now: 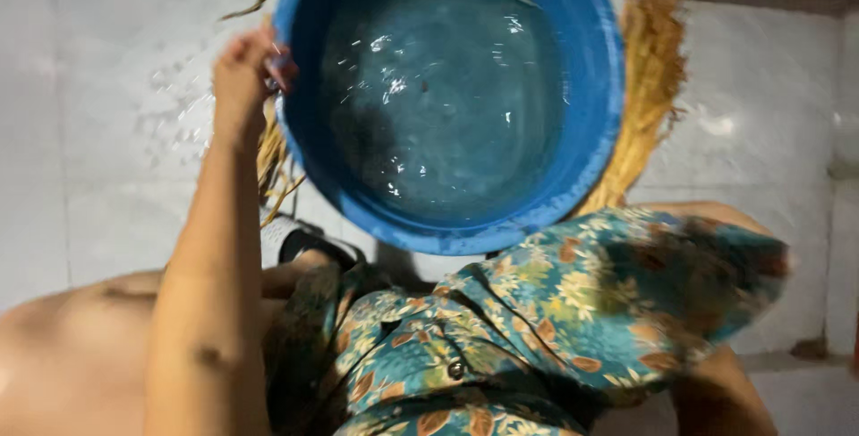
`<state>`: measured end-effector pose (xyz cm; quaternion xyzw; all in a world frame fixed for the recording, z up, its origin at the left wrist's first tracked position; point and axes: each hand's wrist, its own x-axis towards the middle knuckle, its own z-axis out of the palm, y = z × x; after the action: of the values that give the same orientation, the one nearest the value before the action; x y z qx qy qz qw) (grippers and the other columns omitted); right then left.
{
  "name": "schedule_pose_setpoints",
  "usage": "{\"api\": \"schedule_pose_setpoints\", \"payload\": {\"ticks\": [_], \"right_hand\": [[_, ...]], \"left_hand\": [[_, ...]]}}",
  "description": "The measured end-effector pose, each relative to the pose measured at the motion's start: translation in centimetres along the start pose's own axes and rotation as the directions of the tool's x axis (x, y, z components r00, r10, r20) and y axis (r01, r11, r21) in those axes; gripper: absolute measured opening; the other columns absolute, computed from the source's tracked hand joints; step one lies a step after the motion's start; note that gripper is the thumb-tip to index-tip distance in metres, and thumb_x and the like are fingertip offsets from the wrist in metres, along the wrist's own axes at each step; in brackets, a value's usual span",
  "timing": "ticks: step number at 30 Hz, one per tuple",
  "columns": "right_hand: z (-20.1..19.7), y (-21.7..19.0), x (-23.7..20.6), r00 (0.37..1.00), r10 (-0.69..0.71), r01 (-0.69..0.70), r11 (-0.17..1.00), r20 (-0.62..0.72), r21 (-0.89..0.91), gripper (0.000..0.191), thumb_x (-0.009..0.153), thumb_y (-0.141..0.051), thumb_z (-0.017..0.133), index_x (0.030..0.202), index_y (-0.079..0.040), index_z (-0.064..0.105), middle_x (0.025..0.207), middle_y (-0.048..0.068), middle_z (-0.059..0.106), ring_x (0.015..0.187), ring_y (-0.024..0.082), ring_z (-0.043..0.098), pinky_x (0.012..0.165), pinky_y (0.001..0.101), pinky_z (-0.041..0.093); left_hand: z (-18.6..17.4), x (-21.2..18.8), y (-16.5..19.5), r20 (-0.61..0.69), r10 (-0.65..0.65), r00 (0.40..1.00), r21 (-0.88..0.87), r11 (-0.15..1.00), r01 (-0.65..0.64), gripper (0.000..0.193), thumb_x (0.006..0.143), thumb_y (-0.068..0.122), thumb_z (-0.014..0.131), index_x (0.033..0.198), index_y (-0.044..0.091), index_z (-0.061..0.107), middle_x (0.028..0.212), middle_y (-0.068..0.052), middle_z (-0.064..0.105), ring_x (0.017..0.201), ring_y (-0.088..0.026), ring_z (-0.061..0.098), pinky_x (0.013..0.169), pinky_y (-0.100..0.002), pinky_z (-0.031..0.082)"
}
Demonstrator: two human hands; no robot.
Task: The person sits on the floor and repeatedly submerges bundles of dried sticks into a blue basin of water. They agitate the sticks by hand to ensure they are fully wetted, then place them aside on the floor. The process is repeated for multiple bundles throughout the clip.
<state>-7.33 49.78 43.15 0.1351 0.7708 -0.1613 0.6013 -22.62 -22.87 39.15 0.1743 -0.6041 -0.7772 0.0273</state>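
You are looking straight down at a large round blue plastic tub (447, 96) that fills the upper middle of the view and holds clear water, its surface catching small glints of light. Your left hand (243, 69) is at the tub's left rim, the fingers curled over the edge in a closed grip on the tub, with your bare forearm running down from it toward the lower left corner. Your right hand is not in view: only the upper arm shows at the lower right, covered by a loose sleeve (626, 284) of teal fabric printed with yellow and brown flowers, so you cannot tell what that grip is doing. The same flowered cloth spreads across the bottom centre, just below the near rim of the tub. A bare knee (72, 347) sits at the lower left. Beneath and behind the tub lies a broom of dry straw-coloured bristles (649, 87), showing past the right rim and again in a few strands under your left hand. The floor (107, 177) is pale grey tile, with wet splashes just left of your hand.
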Motion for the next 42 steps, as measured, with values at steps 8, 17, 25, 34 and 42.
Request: {"api": "schedule_pose_setpoints", "payload": {"ticks": [8, 17, 25, 34, 42], "right_hand": [[-7.4, -10.2, -8.5, 0.921, -0.106, 0.049, 0.986, -0.376, -0.158, 0.053, 0.090, -0.033, 0.067, 0.139, -0.018, 0.058, 0.121, 0.010, 0.072, 0.104, 0.024, 0.069, 0.085, 0.0412, 0.055], [-10.1, -26.8, -17.7, 0.523, -0.457, 0.342, 0.886, -0.719, -0.314, 0.061, 0.089, -0.036, 0.067, 0.147, -0.021, 0.057, 0.127, 0.008, 0.071, 0.109, 0.024, 0.067, 0.089, 0.0409, 0.054], [-4.5, -34.9, -16.2, 0.772, -0.396, 0.091, 0.843, -0.497, -0.531, 0.065, 0.089, -0.047, 0.072, 0.148, -0.028, 0.053, 0.136, 0.007, 0.068, 0.110, 0.027, 0.070, 0.095, 0.0426, 0.055], [-6.2, -35.5, -15.7, 0.734, -0.414, 0.093, 0.847, -0.539, -0.524, 0.065, 0.089, -0.044, 0.066, 0.149, -0.025, 0.053, 0.136, 0.014, 0.067, 0.114, 0.032, 0.070, 0.099, 0.0433, 0.053], [-5.7, -35.5, -16.4, 0.681, -0.547, 0.168, 0.764, -0.488, -0.623, 0.067, 0.088, -0.046, 0.066, 0.148, -0.022, 0.052, 0.144, 0.013, 0.060, 0.124, 0.033, 0.062, 0.102, 0.0448, 0.049]], "left_hand": [[-15.2, 3.0, 2.5, -0.423, 0.034, 0.906, -0.003, 0.999, -0.039, 0.019, 0.097, 0.024, 0.069, 0.112, 0.013, 0.065, 0.091, -0.002, 0.071, 0.072, -0.017, 0.071, 0.057, -0.030, 0.048], [-12.3, -0.5, -6.8, -0.292, -0.189, 0.937, 0.861, 0.375, 0.344, 0.073, 0.087, 0.050, 0.081, 0.140, 0.006, 0.059, 0.139, -0.027, 0.059, 0.128, -0.042, 0.058, 0.106, -0.049, 0.048], [-7.3, -3.1, -10.3, -0.265, -0.109, 0.958, 0.961, -0.107, 0.254, 0.082, 0.096, 0.031, 0.060, 0.165, 0.018, 0.018, 0.147, -0.016, 0.046, 0.133, -0.038, 0.046, 0.099, -0.069, 0.037], [-11.0, -2.1, -11.8, -0.302, -0.108, 0.947, 0.953, -0.012, 0.303, 0.030, 0.102, 0.028, 0.053, 0.120, 0.013, 0.071, 0.122, -0.015, 0.068, 0.113, -0.034, 0.065, 0.091, -0.058, 0.047], [-15.7, -2.2, -4.2, -0.232, -0.263, 0.937, 0.821, 0.463, 0.334, 0.040, 0.081, 0.035, 0.080, 0.114, 0.013, 0.075, 0.104, -0.019, 0.076, 0.101, -0.035, 0.072, 0.089, -0.045, 0.054]]}}
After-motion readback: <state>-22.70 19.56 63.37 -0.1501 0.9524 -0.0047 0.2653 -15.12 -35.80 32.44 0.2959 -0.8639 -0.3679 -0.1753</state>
